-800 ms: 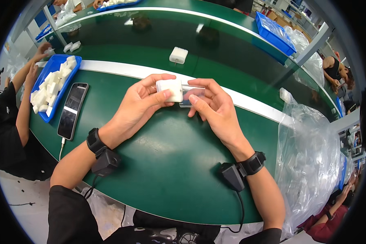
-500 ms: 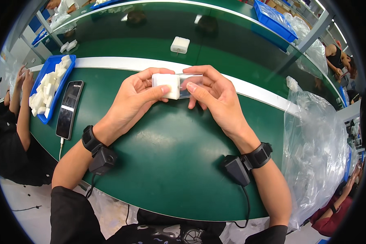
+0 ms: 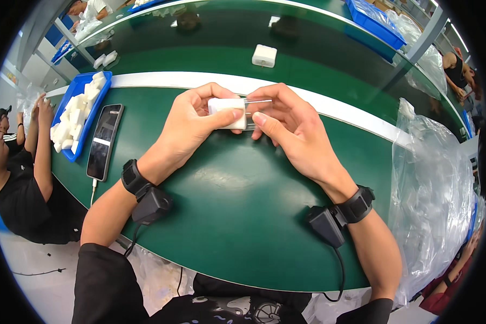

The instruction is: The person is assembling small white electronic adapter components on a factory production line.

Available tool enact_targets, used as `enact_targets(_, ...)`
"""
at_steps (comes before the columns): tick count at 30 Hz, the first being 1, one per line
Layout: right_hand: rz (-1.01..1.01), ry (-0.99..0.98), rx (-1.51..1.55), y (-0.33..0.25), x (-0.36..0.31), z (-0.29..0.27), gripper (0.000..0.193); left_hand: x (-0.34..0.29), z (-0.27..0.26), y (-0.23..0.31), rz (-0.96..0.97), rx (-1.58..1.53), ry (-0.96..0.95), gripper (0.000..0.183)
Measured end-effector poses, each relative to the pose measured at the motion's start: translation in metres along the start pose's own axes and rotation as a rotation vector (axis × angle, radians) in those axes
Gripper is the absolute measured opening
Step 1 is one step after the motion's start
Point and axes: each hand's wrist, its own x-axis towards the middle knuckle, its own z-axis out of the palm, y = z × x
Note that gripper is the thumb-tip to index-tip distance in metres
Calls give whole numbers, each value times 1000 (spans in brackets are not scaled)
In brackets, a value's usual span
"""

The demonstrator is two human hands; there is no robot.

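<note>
Just short of the white rail, my left hand (image 3: 186, 124) pinches a white block-shaped piece (image 3: 221, 103), thumb on its front face. The piece looks like a small adapter housing. My right hand (image 3: 302, 129) is closed on a clear plastic cover (image 3: 257, 100) at the block's right side. The cover is seen nearly edge-on, and its far part is hidden by my fingers. Whether the cover is around the block or only against it, I cannot tell. Both hands are raised over the green tabletop (image 3: 237, 216).
A blue tray (image 3: 107, 86) of white pieces and a phone (image 3: 104, 143) on a cable lie at left. Beyond the rail, another white block (image 3: 264, 55) sits on the green belt (image 3: 200, 51). Clear plastic bags (image 3: 432, 183) fill the right edge. A co-worker (image 3: 24, 178) is at far left.
The clear cover has tilted from showing its broad face to nearly edge-on, and my right fingers have shifted around it. The whole view has moved slightly, so everything sits further right.
</note>
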Motion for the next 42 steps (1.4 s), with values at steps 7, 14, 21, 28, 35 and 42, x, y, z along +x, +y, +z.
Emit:
enact_targets(7, -49, 35, -1, 8, 1, 1, 28, -1, 4, 0, 103, -1, 27, 31)
enact_targets(14, -1, 132, 79, 12, 5, -3, 33, 1, 1, 2, 78, -24, 111, 34)
enact_targets(21, 10, 139, 76, 12, 6, -5, 32, 0, -4, 5, 69, 167, 155, 30)
enact_targets(28, -3, 133, 91, 15, 5, -6, 32, 0, 0, 6, 36, 186, 88, 32)
enact_targets(35, -25, 84, 57, 15, 3, -3, 32, -1, -2, 8, -5, 280, 97, 33)
enact_targets(42, -68, 133, 103, 16, 6, -6, 31, 5, -2, -1, 134, 22, 161, 26)
